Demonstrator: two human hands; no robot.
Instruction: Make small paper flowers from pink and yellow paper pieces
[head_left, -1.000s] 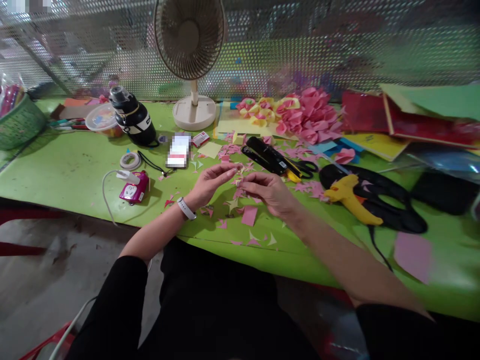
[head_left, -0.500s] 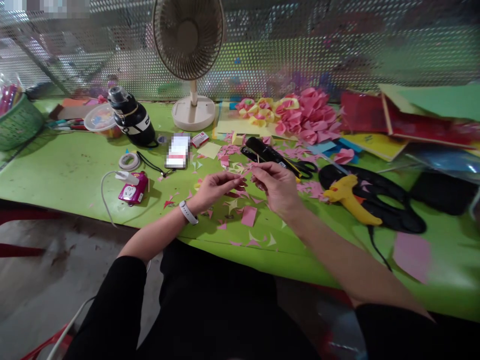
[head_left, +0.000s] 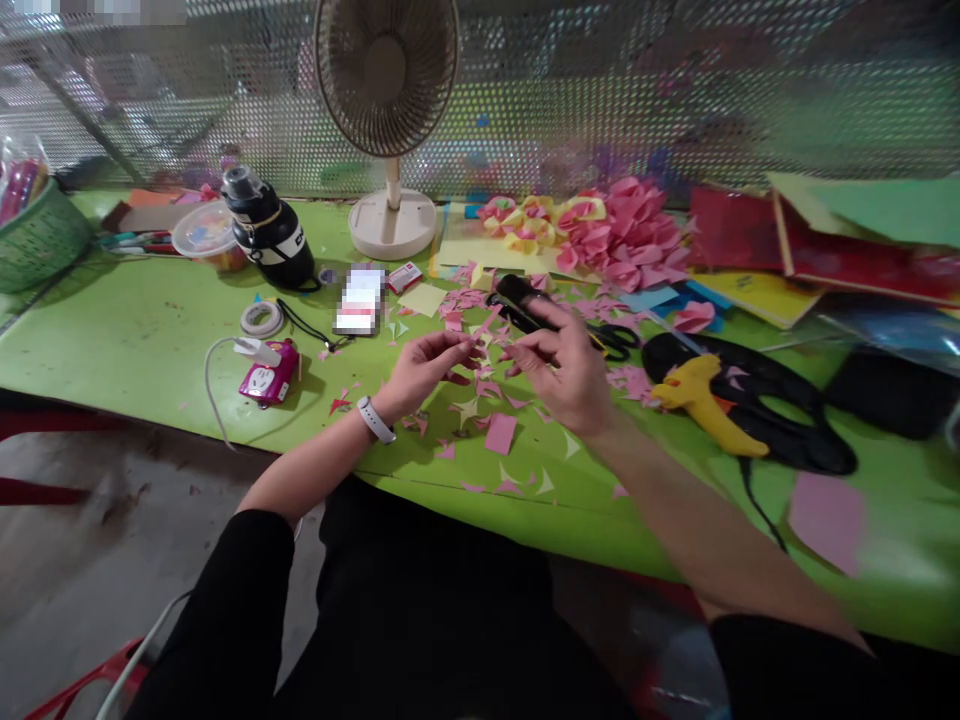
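Observation:
My left hand (head_left: 427,365) hovers over the green table (head_left: 135,340), a white watch on its wrist. Its fingertips are pinched together on something small that I cannot make out. My right hand (head_left: 566,372) is a little to the right, slightly smeared, with thumb and fingers curled toward the left hand and just in front of a black stapler (head_left: 521,300). What it holds, if anything, is hidden. Pink and yellow paper scraps (head_left: 469,300) lie scattered under both hands. A small pink paper square (head_left: 499,433) lies near the table's front edge.
Scissors (head_left: 616,340) and a yellow glue gun (head_left: 705,402) lie right of the stapler. Pink and yellow paper flowers (head_left: 622,235) sit behind, with coloured sheets (head_left: 757,290) at the far right. A fan (head_left: 388,100), black bottle (head_left: 271,238), tape roll (head_left: 261,318) and pink socket (head_left: 266,382) stand left.
My right hand has risen and moved away from me toward the stapler. My left hand stays almost where it was, fingers still pinched. The camera shifted slightly.

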